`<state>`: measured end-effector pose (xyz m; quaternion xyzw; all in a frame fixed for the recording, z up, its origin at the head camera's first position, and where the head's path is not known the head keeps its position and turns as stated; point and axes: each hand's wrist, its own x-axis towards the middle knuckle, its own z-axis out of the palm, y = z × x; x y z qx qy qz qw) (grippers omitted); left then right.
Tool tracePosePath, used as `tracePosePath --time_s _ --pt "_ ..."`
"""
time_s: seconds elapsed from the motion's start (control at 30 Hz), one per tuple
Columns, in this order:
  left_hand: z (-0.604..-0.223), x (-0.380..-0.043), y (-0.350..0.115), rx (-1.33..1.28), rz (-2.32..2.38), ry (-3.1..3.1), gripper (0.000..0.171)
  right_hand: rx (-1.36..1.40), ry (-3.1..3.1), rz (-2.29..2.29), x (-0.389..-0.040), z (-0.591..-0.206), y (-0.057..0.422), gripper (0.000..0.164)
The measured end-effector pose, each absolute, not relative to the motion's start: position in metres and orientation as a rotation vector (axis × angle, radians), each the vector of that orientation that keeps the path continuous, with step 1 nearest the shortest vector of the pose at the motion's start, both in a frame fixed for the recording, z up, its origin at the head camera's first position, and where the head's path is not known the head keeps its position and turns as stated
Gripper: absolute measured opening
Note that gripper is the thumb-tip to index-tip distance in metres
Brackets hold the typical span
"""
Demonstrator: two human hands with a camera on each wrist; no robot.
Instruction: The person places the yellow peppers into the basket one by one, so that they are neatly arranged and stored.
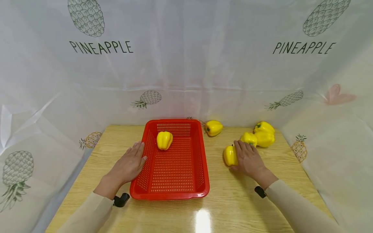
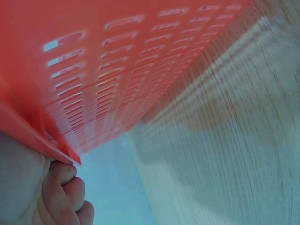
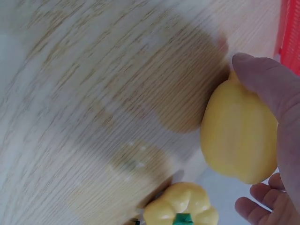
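Observation:
A red plastic basket (image 1: 172, 196) with slotted walls stands left of centre, and one yellow bell pepper (image 1: 164, 141) lies inside it toward the far left. My left hand (image 1: 128, 165) rests along the basket's left rim, fingers stretched forward and thumb over the edge. The left wrist view has the slotted outer wall (image 2: 117, 61) from below, fingertips right at the rim. To the right of the basket, my right hand (image 1: 250, 160) holds another yellow bell pepper (image 3: 239, 133), thumb at one end and fingers at the other. A green-stemmed pepper (image 3: 180, 206) is close by.
Behind the right hand, several more yellow peppers (image 1: 264, 138) cluster at the back right of the wooden table (image 1: 233, 200). A single pepper (image 1: 214, 128) lies near the basket's far right corner. A pineapple-printed sheet (image 1: 186, 71) hangs around the table's back and sides.

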<state>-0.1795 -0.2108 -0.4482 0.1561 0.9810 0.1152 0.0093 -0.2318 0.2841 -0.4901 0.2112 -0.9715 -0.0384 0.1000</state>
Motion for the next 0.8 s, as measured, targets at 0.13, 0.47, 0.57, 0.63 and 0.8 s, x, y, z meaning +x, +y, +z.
tracePosePath --time_s 0.13,0.47,0.57,0.63,0.8 --pt "-0.4484 -0.1797 -0.2103 0.484 0.351 3.064 0.066 0.669 -2.858 -0.156 -0.2334 -0.4909 0.2822 0.115" --pt "-0.4472 -0.18 -0.2108 0.496 0.334 3.082 0.065 0.692 -2.835 -0.234 -0.2349 -0.4951 0.281 0.108" --pt "-0.4474 -0.1797 -0.211 0.5 0.33 3.084 0.065 0.68 -2.829 -0.24 -0.2355 -0.4974 0.2805 0.107" --pt "-0.4475 -0.1795 -0.2111 0.501 0.334 3.085 0.065 0.67 -2.835 -0.234 -0.2359 -0.4979 0.2799 0.107" --pt "-0.4474 -0.1792 -0.2111 0.495 0.348 3.076 0.065 0.643 -2.858 -0.198 -0.2377 -0.4943 0.2757 0.105"
